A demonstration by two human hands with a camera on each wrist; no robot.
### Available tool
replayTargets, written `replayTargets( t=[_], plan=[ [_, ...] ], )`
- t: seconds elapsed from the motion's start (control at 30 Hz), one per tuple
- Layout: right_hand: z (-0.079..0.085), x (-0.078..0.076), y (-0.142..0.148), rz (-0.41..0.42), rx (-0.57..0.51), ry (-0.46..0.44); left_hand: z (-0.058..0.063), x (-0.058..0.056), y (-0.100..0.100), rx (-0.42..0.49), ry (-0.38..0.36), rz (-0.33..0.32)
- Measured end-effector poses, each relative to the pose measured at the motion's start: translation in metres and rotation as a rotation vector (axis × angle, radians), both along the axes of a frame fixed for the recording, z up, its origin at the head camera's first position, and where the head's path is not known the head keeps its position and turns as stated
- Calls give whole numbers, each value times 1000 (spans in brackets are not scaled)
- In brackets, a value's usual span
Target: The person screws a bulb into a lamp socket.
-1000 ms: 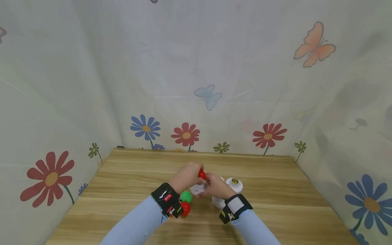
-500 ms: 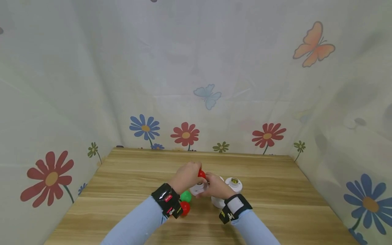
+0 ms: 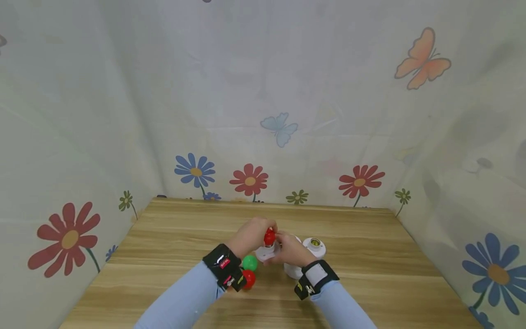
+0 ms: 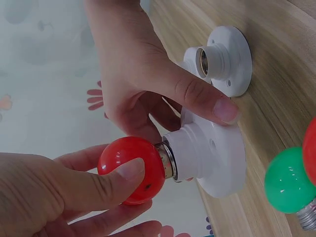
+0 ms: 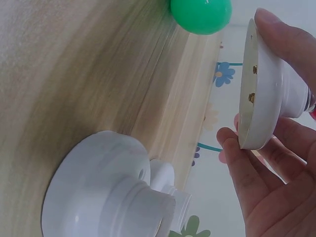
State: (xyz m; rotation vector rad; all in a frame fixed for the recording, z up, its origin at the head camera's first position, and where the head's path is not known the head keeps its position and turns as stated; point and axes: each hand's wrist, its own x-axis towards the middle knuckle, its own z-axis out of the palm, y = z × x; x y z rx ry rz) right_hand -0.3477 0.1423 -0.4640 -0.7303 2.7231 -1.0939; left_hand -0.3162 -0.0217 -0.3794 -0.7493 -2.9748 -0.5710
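Observation:
My left hand [image 3: 251,236] pinches a round red light bulb [image 4: 153,174] between thumb and fingers. The bulb's metal base sits partly inside the collar of a white lamp holder [image 4: 217,153], with a band of metal still showing. My right hand [image 3: 291,250] grips that holder by its round base, thumb on one face and fingers on the other. In the right wrist view, the holder's hollow underside shows, raised off the table. A green bulb [image 3: 249,263] and another red bulb [image 3: 248,279] lie on the table beneath my left wrist.
Two more white lamp holders stand on the wooden table [image 3: 185,233] by my right hand: a farther one [image 3: 315,248] with its socket facing up and a nearer one [image 5: 94,182] partly hidden by my wrist. A flower-printed curtain [image 3: 230,91] surrounds the table.
My left fingers have shifted around the red bulb, so more of it and its neck show in the head view. My right hand and the lamp holder stay in place.

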Motion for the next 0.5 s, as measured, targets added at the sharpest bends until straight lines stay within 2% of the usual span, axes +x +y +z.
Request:
replayTargets(
  t=[0.13, 0.23, 0.37, 0.5],
  plan=[
    [0, 1, 0, -6, 12, -2, 0, 1, 0, 9, -18, 17],
    [1, 2, 0, -8, 5, -15, -2, 1, 1, 24, -23, 57],
    [4, 1, -1, 2, -28, -20, -4, 0, 2, 1, 24, 114],
    [4, 1, -2, 0, -32, -17, -5, 0, 2, -33, 74, 128]
  ],
)
